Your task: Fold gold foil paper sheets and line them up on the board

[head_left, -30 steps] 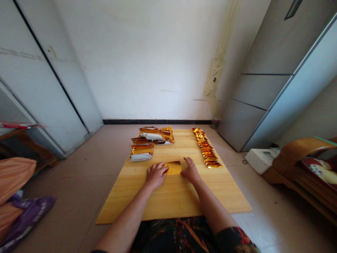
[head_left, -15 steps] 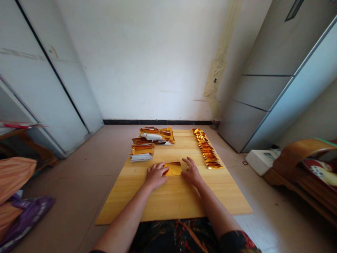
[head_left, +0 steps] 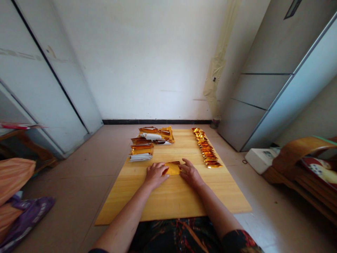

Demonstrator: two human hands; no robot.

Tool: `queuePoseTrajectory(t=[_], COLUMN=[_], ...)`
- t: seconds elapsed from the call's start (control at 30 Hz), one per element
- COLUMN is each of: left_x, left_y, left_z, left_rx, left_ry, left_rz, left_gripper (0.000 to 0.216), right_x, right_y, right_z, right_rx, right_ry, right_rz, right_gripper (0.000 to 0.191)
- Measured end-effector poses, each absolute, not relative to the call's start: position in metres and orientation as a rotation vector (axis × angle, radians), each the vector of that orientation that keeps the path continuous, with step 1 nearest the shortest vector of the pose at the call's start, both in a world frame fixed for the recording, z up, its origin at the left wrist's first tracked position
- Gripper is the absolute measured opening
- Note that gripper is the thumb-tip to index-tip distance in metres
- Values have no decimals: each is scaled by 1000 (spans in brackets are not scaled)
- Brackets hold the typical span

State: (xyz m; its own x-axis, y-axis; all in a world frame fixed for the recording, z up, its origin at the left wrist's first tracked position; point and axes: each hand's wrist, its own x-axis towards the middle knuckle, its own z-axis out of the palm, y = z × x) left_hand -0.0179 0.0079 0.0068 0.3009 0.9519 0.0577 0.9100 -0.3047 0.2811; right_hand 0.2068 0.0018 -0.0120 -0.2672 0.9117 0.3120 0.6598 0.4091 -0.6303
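A rectangular gold foil sheet (head_left: 173, 169) lies at the middle of the wooden board, its far edge curling up. My left hand (head_left: 156, 174) is closed over its left end, where the foil bends up at the fingers. At the right end, my right hand (head_left: 191, 173) pinches the foil's edge with bent fingers. A row of folded gold foil pieces (head_left: 209, 153) runs along the board's right side. Stacks of gold and white foil sheets (head_left: 142, 149) lie at the back left, beyond my left hand.
The wooden board (head_left: 173, 200) reaches my lap. Behind it stands a white wall (head_left: 152, 70). A grey refrigerator (head_left: 252, 91) is at the right, near a white box (head_left: 259, 160) and a wooden seat (head_left: 297, 168). A purple bag (head_left: 31, 218) rests on the floor at left.
My right hand has moved left a little, from beside the foil onto its right edge. My left hand stays at the left end.
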Motion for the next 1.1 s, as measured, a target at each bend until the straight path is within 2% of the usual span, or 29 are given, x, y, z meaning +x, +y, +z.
queuePoseTrajectory(t=[0.27,0.5,0.67,0.87,1.0,1.1], left_x=[-18,-14,-13,-12,-12,-12], left_y=[9,6,6,5,4,5], left_z=[7,8,10,14,14,12], left_rx=[2367,2379,2383,2349,2334,2351], left_ry=[1716,1743,1746,1760,1768,1772], left_rz=[302,295,305,308,323,371], left_gripper=[53,47,53,62,60,50], right_x=[212,205,198,190,187,188], right_y=[4,-7,-12,0,9,10], right_z=[-8,5,10,-8,-14,-15], right_rx=[-1335,-1472,-1480,-1253,-1257,-1275], right_ry=[-2160,-2249,-2158,-1783,-1566,-1616], right_rz=[351,249,395,800,909,850], right_gripper=[29,43,55,65,65,67])
